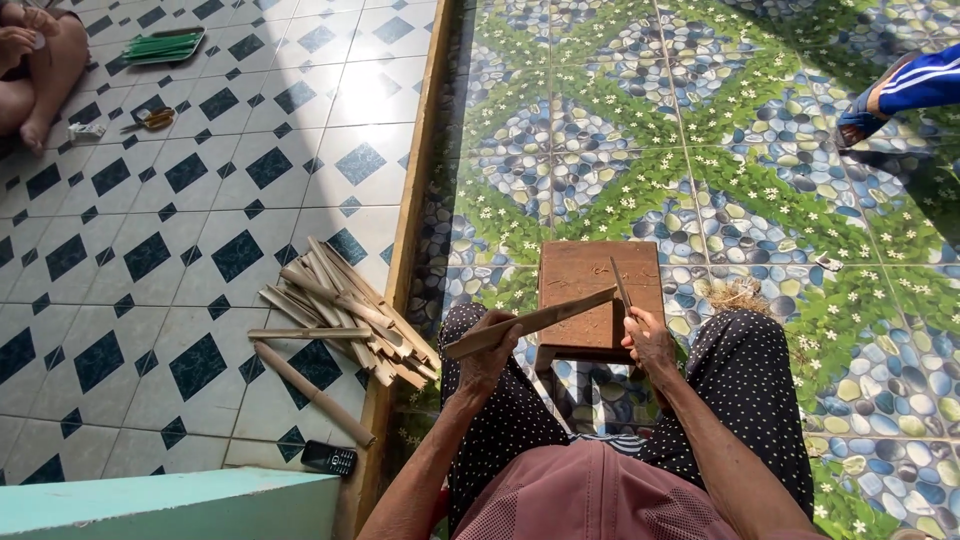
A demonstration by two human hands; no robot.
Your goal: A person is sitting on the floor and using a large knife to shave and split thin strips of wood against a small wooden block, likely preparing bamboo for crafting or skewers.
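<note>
Head cam, looking down: a long split bamboo strip (530, 322) is gripped in the left hand (490, 350), fingers closed round its lower end; the strip runs up and to the right, slanting across the front of a small brown wooden stool (598, 285). Its upper tip is met by a thin knife blade (620, 283), held near-upright in the right hand (648, 338), which is shut round the handle; the handle itself is hidden by the fingers. Both hands are held over the stool's near edge, btwn the knees, which are covered in dark fabric w/ white dots (745, 385). A tuft of pale fibre shavings (738, 295) is seen just right of the stool, on the pebble-and-flower patterned floor (640, 150).

To the left, past a raised wooden sill (415, 200), a pile of bamboo slats (345, 310) is laid on white tiles w/ dark diamonds (200, 200); one longer stick (312, 392) lies apart, nearer the camera. A small black phone (329, 459) is set by the sill at bottom left, beside a pale green ledge (170, 500).

Far top left, another person's bare foot (45, 75) is seen, w/ a green tray of green strips (163, 46) near it. Top right, a sandalled foot w/ blue trouser leg (900, 90) is partly in view.
</note>
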